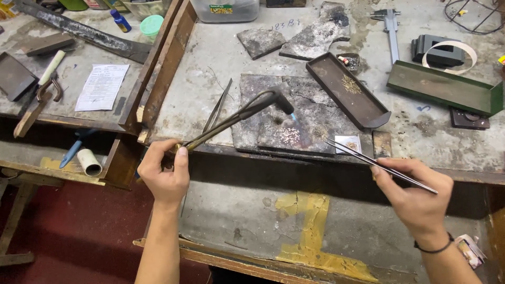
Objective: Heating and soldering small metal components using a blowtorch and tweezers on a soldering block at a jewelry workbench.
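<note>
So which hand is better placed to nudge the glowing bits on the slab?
Probably the right hand: its tweezers point at the bits on the slab, tips close beside them. The left hand is occupied aiming the torch there.

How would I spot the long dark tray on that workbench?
Start at the grey workbench and find the charred block under the torch in the left hand. Just right of it, lying diagonally, is the narrow dark tray. Unlike the green tray beyond, it holds a tuft of golden bits.
</note>
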